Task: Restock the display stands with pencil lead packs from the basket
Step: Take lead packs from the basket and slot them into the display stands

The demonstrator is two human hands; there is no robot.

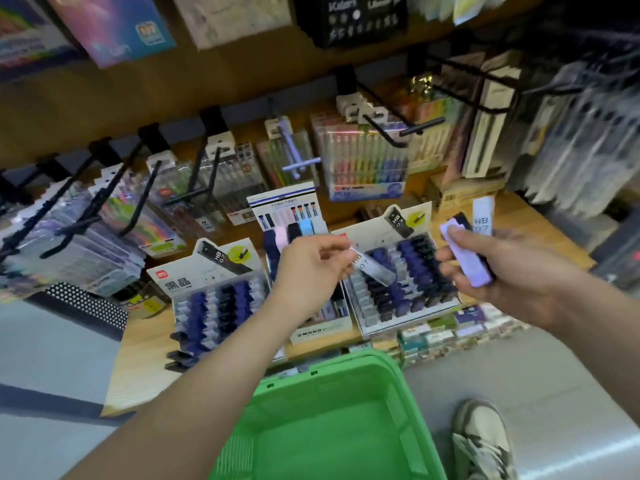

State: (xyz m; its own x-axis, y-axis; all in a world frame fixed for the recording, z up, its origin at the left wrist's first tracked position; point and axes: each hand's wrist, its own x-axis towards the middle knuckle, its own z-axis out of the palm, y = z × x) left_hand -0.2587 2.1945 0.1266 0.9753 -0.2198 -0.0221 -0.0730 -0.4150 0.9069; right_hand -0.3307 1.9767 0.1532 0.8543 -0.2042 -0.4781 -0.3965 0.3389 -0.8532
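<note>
- Lead pack, clear, pinched in left hand fingertips; long axis slanting down-right, lower end over right stand.
- Left stand farther left, rows mostly full.
- Right hand closed around several packs, just right of that stand.
- Basket below, looking empty.

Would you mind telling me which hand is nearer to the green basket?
Left. The left hand is above the green basket, just left of its far rim; the right hand is farther out to the right.
</note>
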